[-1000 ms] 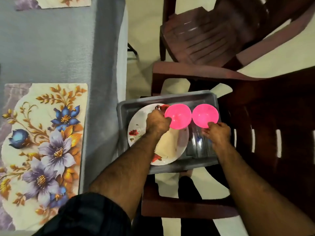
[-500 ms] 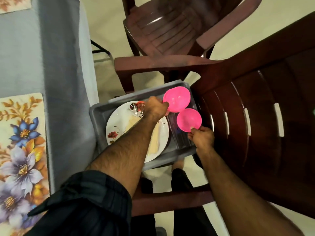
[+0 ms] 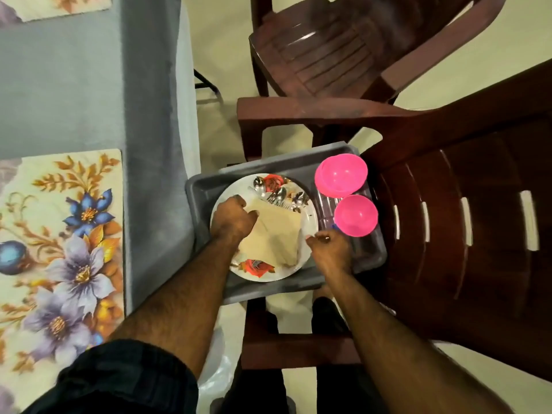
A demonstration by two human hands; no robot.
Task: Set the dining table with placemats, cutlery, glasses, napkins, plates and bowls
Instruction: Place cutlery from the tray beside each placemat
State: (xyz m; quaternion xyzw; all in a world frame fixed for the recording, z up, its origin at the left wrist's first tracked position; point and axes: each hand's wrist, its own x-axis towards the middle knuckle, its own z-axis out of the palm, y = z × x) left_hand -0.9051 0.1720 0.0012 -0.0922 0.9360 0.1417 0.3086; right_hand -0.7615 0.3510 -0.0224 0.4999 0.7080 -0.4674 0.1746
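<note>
Nearest: dark sleeve [image 3: 119,380] on left forearm. Left hand [image 3: 231,221] clenched over near-left edge of beige napkin [image 3: 273,234], gripping it. Right hand [image 3: 328,249] at right rim of plate [image 3: 221,210], fingers curled; whether pinching rim or only touching, cannot tell. Plate white with red flowers, lying in grey tray [image 3: 203,192]; napkin stacked on plate. Spoons [image 3: 280,194] on far part of plate, handles tucked under napkin. Tray resting on seat of brown chair [image 3: 448,234]. Right part of tray: pink bowl [image 3: 355,215] near, stacked pink bowls [image 3: 340,177] farther, both over clear glasses [image 3: 325,210], only partly visible. Left: table [image 3: 74,85] with grey cloth, floral placemat [image 3: 59,234] at near edge; corner of second placemat [image 3: 59,4] far. Second chair [image 3: 328,49] beyond.
</note>
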